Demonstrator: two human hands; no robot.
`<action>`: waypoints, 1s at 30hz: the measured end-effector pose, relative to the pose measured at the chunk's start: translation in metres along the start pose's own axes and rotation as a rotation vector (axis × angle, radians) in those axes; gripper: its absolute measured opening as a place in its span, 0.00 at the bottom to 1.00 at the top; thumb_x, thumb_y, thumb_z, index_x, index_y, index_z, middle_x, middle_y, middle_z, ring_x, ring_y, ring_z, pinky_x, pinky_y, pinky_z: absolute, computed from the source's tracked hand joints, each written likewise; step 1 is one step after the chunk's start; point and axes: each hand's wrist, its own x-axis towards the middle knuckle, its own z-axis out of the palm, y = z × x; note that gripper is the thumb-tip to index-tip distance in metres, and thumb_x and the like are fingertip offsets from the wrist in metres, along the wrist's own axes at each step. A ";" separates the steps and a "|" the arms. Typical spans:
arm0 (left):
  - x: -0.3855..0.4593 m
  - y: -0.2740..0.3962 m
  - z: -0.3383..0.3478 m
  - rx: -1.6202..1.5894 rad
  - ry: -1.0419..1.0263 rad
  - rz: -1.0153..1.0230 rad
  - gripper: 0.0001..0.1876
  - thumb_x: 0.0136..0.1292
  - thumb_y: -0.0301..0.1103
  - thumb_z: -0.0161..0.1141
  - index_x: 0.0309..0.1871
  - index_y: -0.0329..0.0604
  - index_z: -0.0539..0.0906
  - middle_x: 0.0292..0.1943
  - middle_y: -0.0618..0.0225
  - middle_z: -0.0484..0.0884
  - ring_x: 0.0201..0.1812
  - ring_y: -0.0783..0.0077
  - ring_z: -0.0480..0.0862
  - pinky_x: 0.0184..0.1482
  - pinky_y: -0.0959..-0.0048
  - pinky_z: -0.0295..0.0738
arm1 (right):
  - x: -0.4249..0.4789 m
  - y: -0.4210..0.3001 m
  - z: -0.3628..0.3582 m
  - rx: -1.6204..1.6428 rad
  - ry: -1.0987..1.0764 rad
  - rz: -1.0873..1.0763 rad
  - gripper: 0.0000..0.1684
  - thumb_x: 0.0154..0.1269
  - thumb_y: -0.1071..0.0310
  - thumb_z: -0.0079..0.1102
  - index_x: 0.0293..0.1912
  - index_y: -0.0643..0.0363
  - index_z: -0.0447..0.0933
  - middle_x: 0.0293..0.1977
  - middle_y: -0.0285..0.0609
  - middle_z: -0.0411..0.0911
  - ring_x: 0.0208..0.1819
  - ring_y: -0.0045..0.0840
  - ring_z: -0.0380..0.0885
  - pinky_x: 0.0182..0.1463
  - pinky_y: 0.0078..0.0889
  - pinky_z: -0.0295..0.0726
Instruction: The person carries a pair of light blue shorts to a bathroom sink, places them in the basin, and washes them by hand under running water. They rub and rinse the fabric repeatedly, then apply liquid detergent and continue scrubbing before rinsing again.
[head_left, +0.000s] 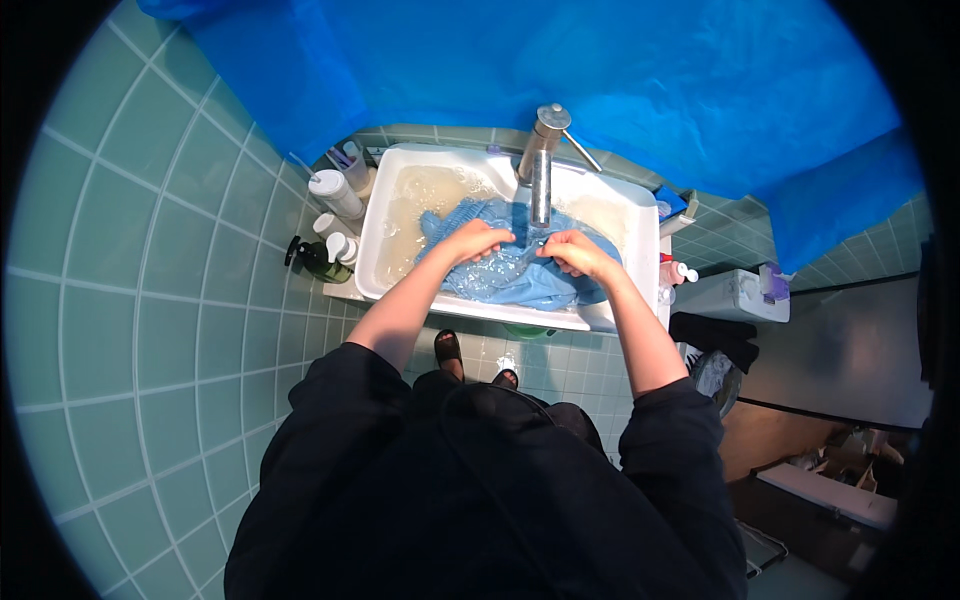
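Observation:
A light-blue garment (525, 277) with a gathered elastic band lies soaking in cloudy, bubbly water in a white sink (365, 255). My left hand (480, 240) is curled over the cloth left of the faucet, its fingers closed on a bit of the fabric. Just right of the spout, my right hand (574, 251) pinches another fold of the same garment. Between my hands, the metal single-lever faucet (540, 184) points down over the cloth. The parts of the garment under my hands and under the bubbles are hidden.
Left of the sink stand a green pump bottle (326, 262), a white lidded cup with a straw (336, 191) and other containers. Small bottles (675, 272) line the right side, near a white bin-like box (731, 295). Blue plastic sheeting (600, 67) hangs behind; green tiled wall (165, 262) at left.

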 end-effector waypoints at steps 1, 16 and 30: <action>0.005 -0.002 0.001 0.175 0.037 0.047 0.24 0.53 0.57 0.68 0.27 0.40 0.83 0.21 0.68 0.80 0.23 0.73 0.77 0.24 0.72 0.66 | 0.010 0.003 0.003 -0.050 0.004 0.015 0.16 0.55 0.54 0.71 0.25 0.51 0.75 0.14 0.24 0.62 0.12 0.13 0.59 0.16 0.21 0.53; 0.022 0.009 0.019 0.699 0.084 -0.162 0.33 0.49 0.58 0.70 0.49 0.39 0.86 0.51 0.49 0.85 0.55 0.49 0.84 0.55 0.56 0.78 | 0.072 0.003 0.033 -0.755 0.034 0.151 0.33 0.51 0.43 0.64 0.53 0.52 0.82 0.53 0.53 0.81 0.57 0.46 0.78 0.61 0.42 0.76; 0.049 0.024 0.012 0.683 -0.037 -0.305 0.20 0.52 0.37 0.61 0.49 0.45 0.87 0.53 0.60 0.86 0.57 0.58 0.84 0.56 0.62 0.79 | 0.129 0.055 0.011 -0.889 -0.111 -0.198 0.21 0.55 0.51 0.57 0.30 0.60 0.82 0.29 0.57 0.81 0.33 0.49 0.82 0.37 0.48 0.78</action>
